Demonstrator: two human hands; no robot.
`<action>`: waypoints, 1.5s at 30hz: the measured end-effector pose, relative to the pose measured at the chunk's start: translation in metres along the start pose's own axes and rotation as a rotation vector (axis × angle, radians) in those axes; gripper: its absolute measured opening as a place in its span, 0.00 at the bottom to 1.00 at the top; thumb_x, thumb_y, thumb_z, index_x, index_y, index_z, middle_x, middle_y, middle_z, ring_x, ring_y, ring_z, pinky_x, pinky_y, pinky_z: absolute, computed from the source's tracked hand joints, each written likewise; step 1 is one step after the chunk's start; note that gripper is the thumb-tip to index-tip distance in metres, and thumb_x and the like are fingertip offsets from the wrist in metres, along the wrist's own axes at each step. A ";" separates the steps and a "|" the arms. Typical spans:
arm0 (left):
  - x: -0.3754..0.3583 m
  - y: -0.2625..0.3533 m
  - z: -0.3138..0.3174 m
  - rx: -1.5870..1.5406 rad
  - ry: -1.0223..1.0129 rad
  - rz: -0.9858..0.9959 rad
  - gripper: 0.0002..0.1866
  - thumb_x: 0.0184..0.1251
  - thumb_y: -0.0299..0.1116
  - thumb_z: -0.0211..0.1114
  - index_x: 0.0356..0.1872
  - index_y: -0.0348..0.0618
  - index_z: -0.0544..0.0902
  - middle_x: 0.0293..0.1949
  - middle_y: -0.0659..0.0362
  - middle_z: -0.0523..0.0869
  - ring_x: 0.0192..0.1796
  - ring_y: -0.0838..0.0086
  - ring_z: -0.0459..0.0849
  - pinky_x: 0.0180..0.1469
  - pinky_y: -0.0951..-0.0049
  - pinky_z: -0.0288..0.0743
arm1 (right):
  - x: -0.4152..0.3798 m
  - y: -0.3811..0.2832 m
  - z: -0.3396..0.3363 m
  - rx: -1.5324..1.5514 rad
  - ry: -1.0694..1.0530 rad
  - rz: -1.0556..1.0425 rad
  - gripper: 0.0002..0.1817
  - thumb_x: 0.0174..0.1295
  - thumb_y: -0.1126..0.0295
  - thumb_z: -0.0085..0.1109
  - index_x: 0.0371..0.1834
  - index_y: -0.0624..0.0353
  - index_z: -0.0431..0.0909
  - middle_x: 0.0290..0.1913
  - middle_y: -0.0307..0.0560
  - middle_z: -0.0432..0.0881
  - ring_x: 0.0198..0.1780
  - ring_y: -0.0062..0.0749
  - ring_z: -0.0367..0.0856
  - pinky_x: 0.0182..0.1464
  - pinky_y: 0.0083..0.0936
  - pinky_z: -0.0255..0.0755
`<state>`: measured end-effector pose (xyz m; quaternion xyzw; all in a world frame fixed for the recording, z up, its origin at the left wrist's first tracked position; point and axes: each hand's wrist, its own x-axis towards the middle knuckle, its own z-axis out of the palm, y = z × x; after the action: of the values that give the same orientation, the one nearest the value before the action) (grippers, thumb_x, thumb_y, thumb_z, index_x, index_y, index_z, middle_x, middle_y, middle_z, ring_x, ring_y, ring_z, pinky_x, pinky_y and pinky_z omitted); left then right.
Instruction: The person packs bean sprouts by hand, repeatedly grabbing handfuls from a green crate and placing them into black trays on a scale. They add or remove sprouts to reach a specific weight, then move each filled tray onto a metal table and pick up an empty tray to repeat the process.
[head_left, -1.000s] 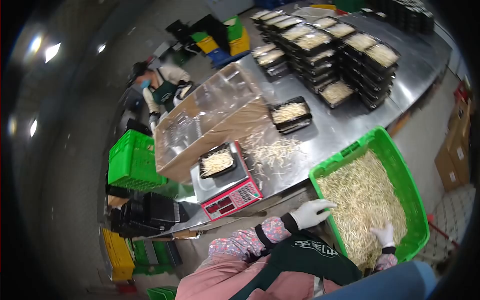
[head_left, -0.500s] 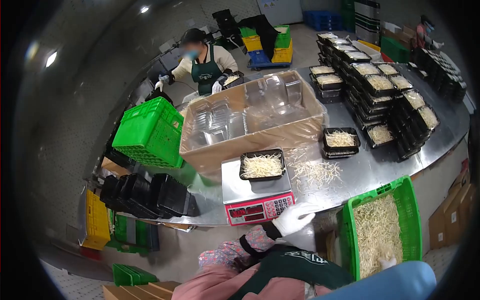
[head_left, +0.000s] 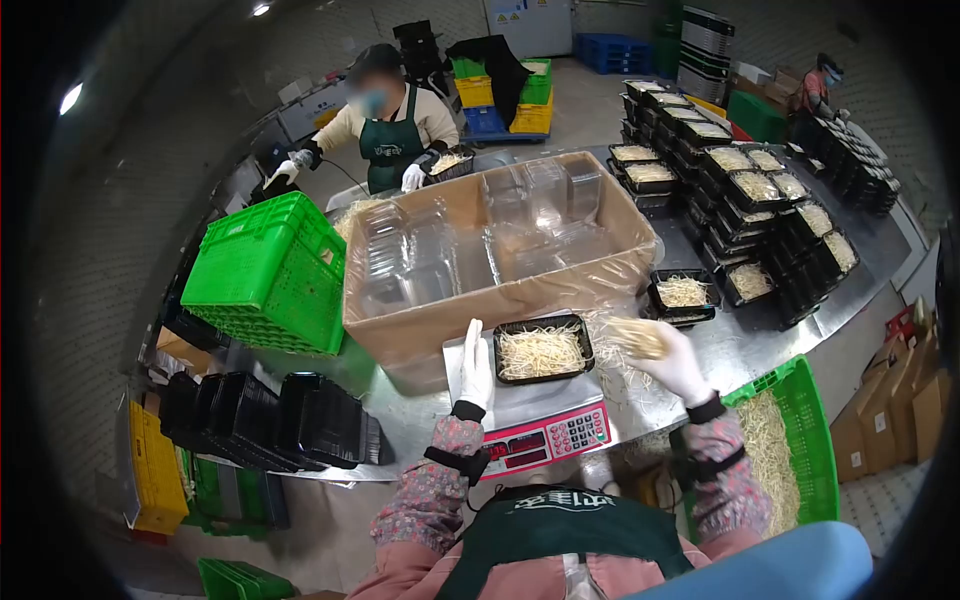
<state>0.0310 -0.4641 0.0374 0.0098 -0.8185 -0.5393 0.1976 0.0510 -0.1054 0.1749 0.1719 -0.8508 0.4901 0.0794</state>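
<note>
A black tray of bean sprouts (head_left: 541,350) rests on a red-fronted scale (head_left: 530,418) on the steel table. My left hand (head_left: 475,367), in a white glove, is held flat and upright just left of the tray, fingers together, holding nothing. My right hand (head_left: 673,360), also gloved, is raised to the right of the tray and grips a handful of bean sprouts (head_left: 634,338). Below it to the right, a green crate (head_left: 815,450) holds loose sprouts.
A cardboard box (head_left: 500,262) of clear lids sits behind the scale. Stacked filled black trays (head_left: 745,195) stand at the right, empty black trays (head_left: 270,420) and a green crate (head_left: 268,272) at the left. A person in a green apron (head_left: 385,125) works across the table.
My right hand rose out of the green crate with a handful of sprouts and now sits beside the tray. My left hand moved from the crate's edge up to the tray's left side.
</note>
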 end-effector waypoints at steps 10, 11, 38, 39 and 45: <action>0.009 0.042 0.032 0.375 -0.182 0.186 0.30 0.75 0.40 0.51 0.74 0.40 0.61 0.72 0.49 0.68 0.74 0.53 0.63 0.76 0.57 0.52 | 0.086 0.017 0.175 -0.659 -0.441 -0.374 0.38 0.47 0.47 0.71 0.55 0.64 0.74 0.46 0.55 0.79 0.49 0.49 0.77 0.53 0.42 0.72; 0.007 0.042 0.033 0.650 -0.255 0.307 0.30 0.74 0.39 0.53 0.73 0.40 0.63 0.71 0.49 0.69 0.73 0.50 0.63 0.75 0.53 0.52 | 0.084 0.020 0.174 -0.647 -0.435 -0.381 0.38 0.46 0.47 0.71 0.55 0.65 0.73 0.46 0.55 0.79 0.49 0.49 0.78 0.52 0.42 0.73; 0.006 0.083 0.025 0.134 -0.170 0.097 0.22 0.71 0.28 0.55 0.65 0.36 0.75 0.64 0.47 0.77 0.66 0.53 0.75 0.67 0.62 0.68 | 0.094 0.077 -0.040 -0.069 -0.407 -0.041 0.19 0.59 0.73 0.63 0.54 0.63 0.79 0.42 0.59 0.85 0.44 0.46 0.85 0.49 0.31 0.76; 0.010 0.083 0.013 0.159 -0.192 0.057 0.21 0.74 0.28 0.54 0.66 0.35 0.74 0.63 0.47 0.79 0.66 0.57 0.77 0.66 0.65 0.70 | 0.091 0.089 -0.050 -0.078 -0.450 0.056 0.19 0.60 0.75 0.62 0.56 0.63 0.79 0.44 0.54 0.86 0.45 0.37 0.85 0.51 0.27 0.75; 0.027 0.035 -0.031 0.078 -0.086 0.198 0.20 0.69 0.18 0.52 0.61 0.26 0.73 0.63 0.42 0.77 0.65 0.56 0.77 0.67 0.68 0.71 | 0.057 0.116 -0.069 0.174 -0.357 0.174 0.20 0.64 0.77 0.61 0.60 0.64 0.77 0.49 0.41 0.85 0.49 0.21 0.79 0.54 0.20 0.73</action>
<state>0.0235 -0.4826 0.0871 -0.0867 -0.8436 -0.4849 0.2139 -0.0469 -0.0050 0.1331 0.1883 -0.8175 0.5285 -0.1301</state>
